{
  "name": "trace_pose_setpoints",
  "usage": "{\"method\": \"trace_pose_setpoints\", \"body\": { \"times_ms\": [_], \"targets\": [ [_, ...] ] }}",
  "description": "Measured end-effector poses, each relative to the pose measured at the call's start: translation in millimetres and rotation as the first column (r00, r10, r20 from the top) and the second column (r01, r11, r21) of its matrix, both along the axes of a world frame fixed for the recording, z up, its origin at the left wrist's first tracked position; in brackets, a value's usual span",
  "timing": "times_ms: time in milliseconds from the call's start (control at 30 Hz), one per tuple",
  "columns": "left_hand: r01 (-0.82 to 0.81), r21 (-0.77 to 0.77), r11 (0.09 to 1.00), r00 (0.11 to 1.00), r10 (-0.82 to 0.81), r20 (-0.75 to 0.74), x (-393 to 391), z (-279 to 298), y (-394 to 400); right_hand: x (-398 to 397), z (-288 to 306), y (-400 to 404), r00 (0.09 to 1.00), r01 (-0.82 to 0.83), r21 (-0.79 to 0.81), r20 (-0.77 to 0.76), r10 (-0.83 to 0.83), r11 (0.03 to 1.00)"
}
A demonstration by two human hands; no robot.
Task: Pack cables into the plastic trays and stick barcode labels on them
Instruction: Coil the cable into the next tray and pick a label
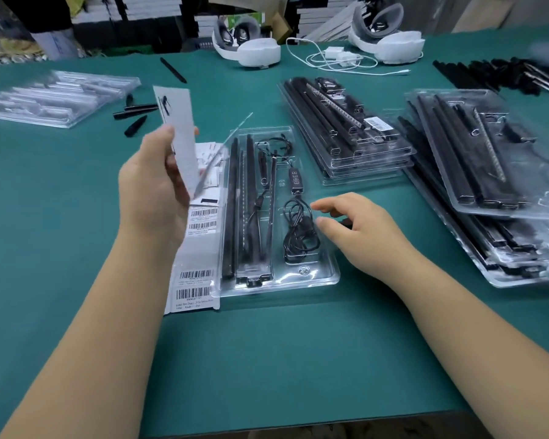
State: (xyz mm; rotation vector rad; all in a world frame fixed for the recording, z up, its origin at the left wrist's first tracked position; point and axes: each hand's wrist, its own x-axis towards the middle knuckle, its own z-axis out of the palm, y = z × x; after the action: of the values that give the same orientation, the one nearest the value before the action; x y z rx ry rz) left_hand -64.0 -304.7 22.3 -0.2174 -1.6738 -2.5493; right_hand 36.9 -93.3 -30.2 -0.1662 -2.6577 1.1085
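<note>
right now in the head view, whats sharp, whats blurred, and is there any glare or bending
Head view: the open tray and the coiled cable are fairly sharp; the paper strip in the left hand is motion-blurred; the far right edge smears; white glare streaks the clear plastic stacks; the wide lens bows the green table edges.

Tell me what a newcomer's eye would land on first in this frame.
First, the left hand, raised over the green table and gripping a white paper strip. Just below lies a clear plastic tray holding black rods and a coiled black cable, with the right hand open at its right edge. A sheet of barcode labels lies along the tray's left side.
</note>
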Motion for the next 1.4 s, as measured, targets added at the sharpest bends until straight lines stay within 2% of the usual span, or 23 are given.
{"method": "trace_pose_setpoints", "body": {
  "times_ms": [133,200,300,400,533,600,633,667,733,767,800,867,967,1100,1167,1233,1333,1400],
  "targets": [
    [0.001,-0.224,0.974,0.999,-0.011,-0.039,13.8,-13.0,25.8,4.3,3.3,-3.1,0.995,-0.066,-0.060,-0.075,0.061,0.996],
    [0.051,-0.351,0.935,0.998,-0.064,-0.027,22.6,-21.0,40.5,6.6,5.5,-6.2,0.990,-0.111,-0.067,-0.093,0.105,0.992],
    [0.114,-0.458,0.881,0.983,-0.168,-0.078,33.4,-31.4,55.6,7.1,5.1,-11.7,0.984,-0.131,-0.057,-0.126,0.123,0.990],
    [0.162,-0.536,0.829,0.968,-0.238,-0.076,36.4,-35.8,60.3,4.8,4.6,-12.3,0.983,-0.071,-0.215,-0.183,0.031,0.974],
    [0.214,-0.677,0.704,0.930,-0.359,-0.079,37.2,-35.5,56.9,5.0,7.7,-5.7,0.989,-0.045,-0.383,-0.146,-0.013,0.923],
    [0.142,-0.809,0.571,0.893,-0.426,-0.144,39.0,-34.9,53.7,5.0,8.2,-3.2,0.991,-0.040,-0.476,-0.129,-0.025,0.879],
    [0.048,-0.887,0.459,0.862,-0.467,-0.195,39.5,-34.8,51.2,4.6,7.6,-1.7,0.991,-0.015,-0.520,-0.122,-0.056,0.854],
    [-0.061,-0.948,0.311,0.821,-0.524,-0.225,40.2,-34.3,48.2,4.0,7.7,-0.2,0.989,0.024,-0.568,-0.107,-0.102,0.822],
    [-0.173,-0.984,0.045,0.743,-0.650,-0.161,43.3,-29.7,43.7,3.4,8.0,3.5,0.981,0.108,-0.622,-0.059,-0.184,0.776],
    [-0.171,-0.985,-0.025,0.715,-0.691,-0.107,44.0,-29.8,42.3,3.1,7.3,4.9,0.978,0.143,-0.617,-0.033,-0.207,0.774],
    [-0.168,-0.984,-0.057,0.692,-0.718,-0.077,44.7,-31.4,41.5,2.6,6.3,6.1,0.974,0.182,-0.584,-0.001,-0.225,0.791],
    [-0.158,-0.987,-0.037,0.681,-0.728,-0.082,44.7,-34.1,42.2,2.0,4.5,9.7,0.962,0.267,-0.433,0.070,-0.263,0.861],
    [-0.086,-0.994,0.072,0.700,-0.705,-0.112,40.7,-34.3,41.9,1.3,5.9,18.4,0.941,0.305,-0.264,0.229,-0.248,0.915],
    [-0.076,-0.987,0.139,0.626,-0.764,-0.156,39.1,-31.1,38.2,3.7,13.7,28.3,0.889,0.323,-0.290,0.420,-0.183,0.901],
    [-0.053,-0.980,0.194,0.579,-0.793,-0.188,43.1,-32.0,39.9,6.5,17.6,31.0,0.873,0.339,-0.360,0.466,-0.148,0.869],
    [-0.048,-0.971,0.235,0.541,-0.811,-0.223,48.6,-35.6,44.4,9.0,20.9,31.5,0.865,0.311,-0.365,0.492,-0.102,0.877],
    [-0.058,-0.975,0.214,0.542,-0.814,-0.210,49.7,-39.5,50.1,11.2,23.5,29.7,0.853,0.236,-0.324,0.521,-0.035,0.916],
    [0.030,-0.980,0.195,0.562,-0.815,-0.145,45.3,-39.8,50.2,11.5,23.8,29.7,0.854,0.249,-0.340,0.519,-0.040,0.907]
  ]
}}
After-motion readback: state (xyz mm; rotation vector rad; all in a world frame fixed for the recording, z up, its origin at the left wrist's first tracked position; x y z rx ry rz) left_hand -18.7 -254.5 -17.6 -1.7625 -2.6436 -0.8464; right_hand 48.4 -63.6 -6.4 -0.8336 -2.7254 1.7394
